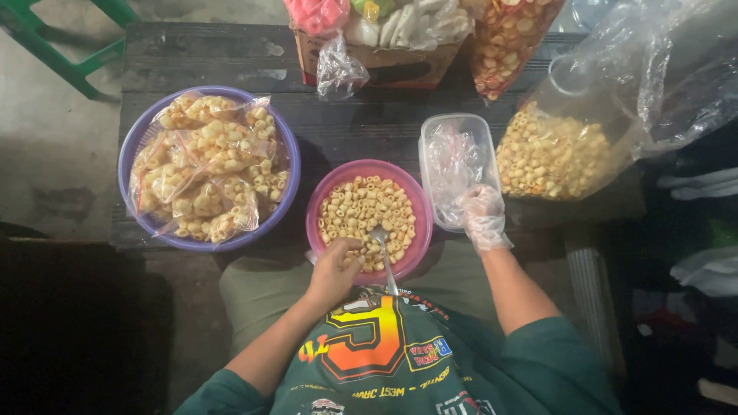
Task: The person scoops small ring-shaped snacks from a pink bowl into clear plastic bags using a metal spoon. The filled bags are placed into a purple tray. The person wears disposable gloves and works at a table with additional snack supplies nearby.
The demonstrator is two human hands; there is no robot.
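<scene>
Under the left hand point(336, 270) fingers, pink bowl point(324, 201) of ring snacks point(361, 207).

Two round bowls — one purple point(132, 151), one pink point(419, 201) — one spoon point(383, 253), one clear tub point(456, 121), two hands.

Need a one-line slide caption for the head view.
Left hand in pink bowl of ring snacks beside spoon; gloved right hand on clear container.

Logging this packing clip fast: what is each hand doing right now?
Left hand: bare, curled on the pink bowl's rim beside the spoon.
Right hand: gloved, fingers in the clear container; grip cannot be told.
</scene>
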